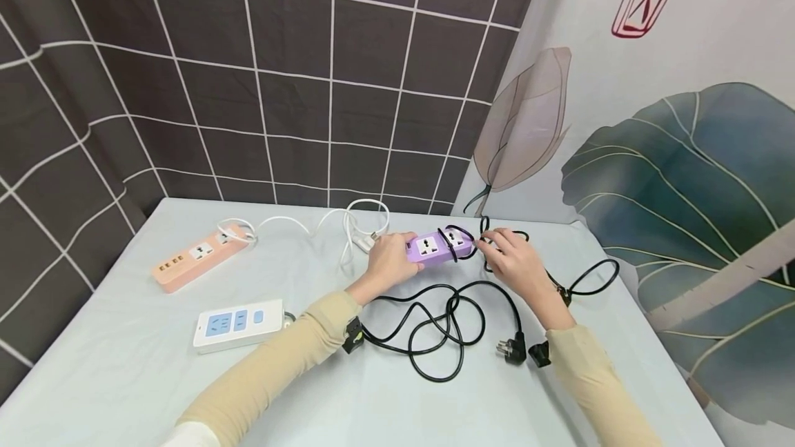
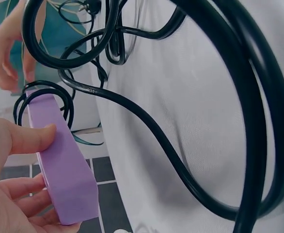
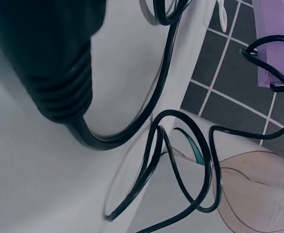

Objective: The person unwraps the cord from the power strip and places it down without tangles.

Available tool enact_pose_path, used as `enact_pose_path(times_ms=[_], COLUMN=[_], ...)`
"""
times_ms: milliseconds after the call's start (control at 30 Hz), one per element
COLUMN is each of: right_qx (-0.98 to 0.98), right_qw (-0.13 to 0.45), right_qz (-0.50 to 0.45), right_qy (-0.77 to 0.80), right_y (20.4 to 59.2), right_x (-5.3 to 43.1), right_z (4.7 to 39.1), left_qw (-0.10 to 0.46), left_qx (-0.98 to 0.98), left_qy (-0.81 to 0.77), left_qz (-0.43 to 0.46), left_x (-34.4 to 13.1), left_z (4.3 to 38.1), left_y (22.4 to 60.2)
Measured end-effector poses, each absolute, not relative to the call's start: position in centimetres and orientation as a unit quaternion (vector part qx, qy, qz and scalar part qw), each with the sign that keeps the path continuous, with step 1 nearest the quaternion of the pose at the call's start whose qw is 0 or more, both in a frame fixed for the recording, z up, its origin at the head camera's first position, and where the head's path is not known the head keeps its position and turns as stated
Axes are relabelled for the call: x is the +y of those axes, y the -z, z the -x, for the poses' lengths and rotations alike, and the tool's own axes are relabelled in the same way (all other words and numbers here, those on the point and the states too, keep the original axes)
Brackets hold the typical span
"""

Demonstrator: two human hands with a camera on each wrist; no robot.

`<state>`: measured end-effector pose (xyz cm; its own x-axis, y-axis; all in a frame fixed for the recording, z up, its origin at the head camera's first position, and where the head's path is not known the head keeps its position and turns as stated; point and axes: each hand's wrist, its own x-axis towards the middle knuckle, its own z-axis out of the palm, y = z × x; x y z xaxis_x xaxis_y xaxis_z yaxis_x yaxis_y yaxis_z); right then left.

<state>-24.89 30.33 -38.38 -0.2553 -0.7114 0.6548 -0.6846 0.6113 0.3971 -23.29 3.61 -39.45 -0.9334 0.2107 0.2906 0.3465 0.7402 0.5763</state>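
A purple power strip is gripped at its left end by my left hand, thumb along one side in the left wrist view. Black cord loops around the strip's far end. There my right hand pinches the cord between thumb and fingers; in the right wrist view only a fingertip shows beside the winding. More of the black cord hangs in loops near the right hand. A long black cable lies coiled on the table below both hands, ending in a black plug near my right wrist.
On the left of the white table lie an orange power strip with a white cord and a white power strip with blue sockets. A white plug lies just beyond my left hand. A dark grid curtain stands behind.
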Motion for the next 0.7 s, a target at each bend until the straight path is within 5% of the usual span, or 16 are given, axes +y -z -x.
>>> enact_pose_path(times_ms=[700], right_qx=[-0.822], right_qw=[0.380], right_qz=[-0.423], right_qy=[0.017], right_y=[38.59], right_x=[30.91], right_z=[25.41], left_qw=[0.098], left_qx=[-0.925], left_qy=[0.326], left_qz=[0.167], left_x=[3.73], left_z=[23.20], left_y=[39.04])
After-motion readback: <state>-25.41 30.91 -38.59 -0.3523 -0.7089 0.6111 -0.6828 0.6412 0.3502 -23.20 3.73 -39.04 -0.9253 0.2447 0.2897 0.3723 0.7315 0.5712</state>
